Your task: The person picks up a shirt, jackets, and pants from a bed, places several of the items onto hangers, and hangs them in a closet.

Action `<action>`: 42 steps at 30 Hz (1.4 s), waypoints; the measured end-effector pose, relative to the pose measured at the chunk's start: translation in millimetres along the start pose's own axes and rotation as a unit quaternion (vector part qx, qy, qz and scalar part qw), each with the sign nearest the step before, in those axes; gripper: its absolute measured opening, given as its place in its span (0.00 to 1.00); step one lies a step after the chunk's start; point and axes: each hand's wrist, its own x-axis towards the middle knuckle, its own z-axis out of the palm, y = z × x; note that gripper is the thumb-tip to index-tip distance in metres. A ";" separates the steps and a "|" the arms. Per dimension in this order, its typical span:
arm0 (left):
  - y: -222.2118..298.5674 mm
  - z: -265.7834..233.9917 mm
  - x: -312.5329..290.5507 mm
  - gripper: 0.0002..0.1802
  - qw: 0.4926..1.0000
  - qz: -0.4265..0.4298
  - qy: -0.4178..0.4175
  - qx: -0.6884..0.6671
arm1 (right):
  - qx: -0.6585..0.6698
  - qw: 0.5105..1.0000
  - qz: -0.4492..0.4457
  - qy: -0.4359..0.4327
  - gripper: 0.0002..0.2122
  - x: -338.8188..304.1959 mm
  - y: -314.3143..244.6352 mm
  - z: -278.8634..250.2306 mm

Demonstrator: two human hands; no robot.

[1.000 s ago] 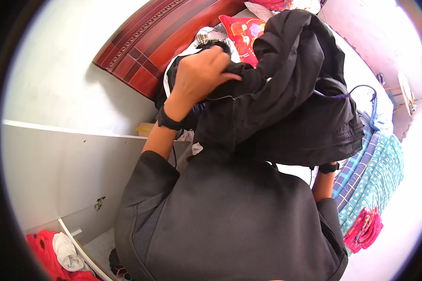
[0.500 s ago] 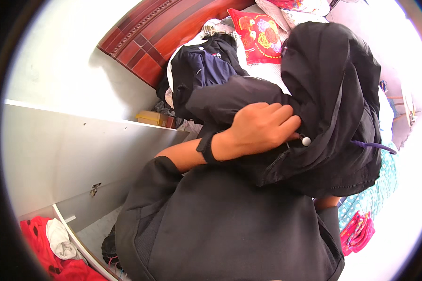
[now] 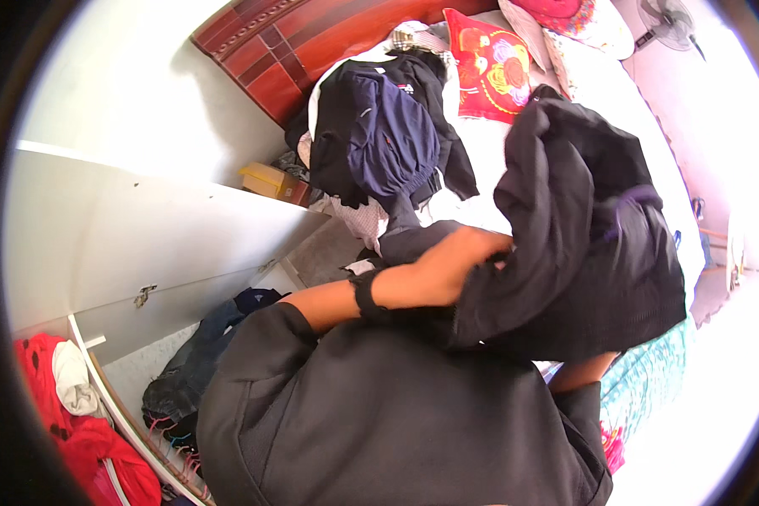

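Left hand (image 3: 454, 268) seems to pinch the black jacket (image 3: 599, 287); right hand's fingers hidden, can't tell; best support cloth evenly.

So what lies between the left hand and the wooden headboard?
The head view shows mainly piled clothes between the left hand and wooden headboard: a navy garment over a black garment.
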 end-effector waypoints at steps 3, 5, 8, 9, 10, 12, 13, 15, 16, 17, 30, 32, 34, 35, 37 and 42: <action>-35.9 -49.7 14.0 0.14 0.991 0.000 0.100 -0.084 | -0.130 0.984 -0.125 -0.002 0.11 4.5 29.8 19.6; -80.1 -98.2 43.5 0.14 0.934 -0.161 0.191 -0.254 | -0.333 0.906 -0.258 0.050 0.11 33.7 52.8 49.6; -164.1 -202.4 75.5 0.14 0.904 0.057 0.290 0.310 | -0.057 0.997 -0.010 -0.059 0.26 149.8 -41.5 104.2; -181.0 -221.1 82.0 0.15 0.846 0.006 0.243 0.475 | -0.033 0.997 -0.046 0.045 0.27 155.2 -47.3 133.4; -224.3 -257.5 64.2 0.16 0.834 -0.033 0.237 0.497 | 0.011 1.000 -0.014 -0.022 0.26 156.6 -68.8 176.1; -292.8 -260.9 11.3 0.16 0.757 -0.103 0.201 0.613 | 0.123 0.968 0.076 -0.205 0.25 104.8 -104.4 261.4; -313.5 -235.0 -0.4 0.18 0.783 -0.251 0.108 0.559 | 0.183 0.921 0.142 -0.312 0.24 59.0 -106.6 298.3; -358.5 -186.6 -34.4 0.33 0.863 -0.245 0.131 0.421 | 0.345 0.868 0.118 -0.336 0.19 -40.6 -109.3 340.5; -367.9 -162.1 -75.0 0.43 0.873 -0.284 0.157 0.364 | 0.360 0.757 0.230 -0.495 0.19 -74.4 -140.1 339.4; -370.5 -132.6 -91.5 0.51 0.875 -0.292 0.167 0.347 | 0.375 0.750 0.199 -0.507 0.19 -126.1 -141.8 342.3; -364.5 -65.4 -235.7 0.51 0.735 -0.540 0.263 0.315 | 0.040 0.797 0.412 -0.440 0.46 -308.8 -132.2 317.2; -383.4 -58.2 -252.4 0.50 0.755 -0.535 0.246 0.288 | 0.083 0.794 0.412 -0.440 0.50 -323.6 -100.9 331.9; -386.3 -43.7 -259.9 0.44 0.766 -0.533 0.187 0.306 | 0.071 0.789 0.374 -0.482 0.54 -340.6 -83.0 340.7; -381.0 -32.9 -263.5 0.39 0.751 -0.535 0.145 0.357 | 0.042 0.775 0.343 -0.529 0.56 -334.5 -83.1 338.6; -383.5 -13.3 -261.5 0.30 0.736 -0.546 0.006 0.400 | -0.011 0.789 0.287 -0.543 0.58 -331.9 -81.4 335.1; -343.4 74.3 -131.0 0.28 0.801 -0.500 -0.064 0.323 | -0.099 0.862 0.267 -0.419 0.24 -399.1 -62.4 336.3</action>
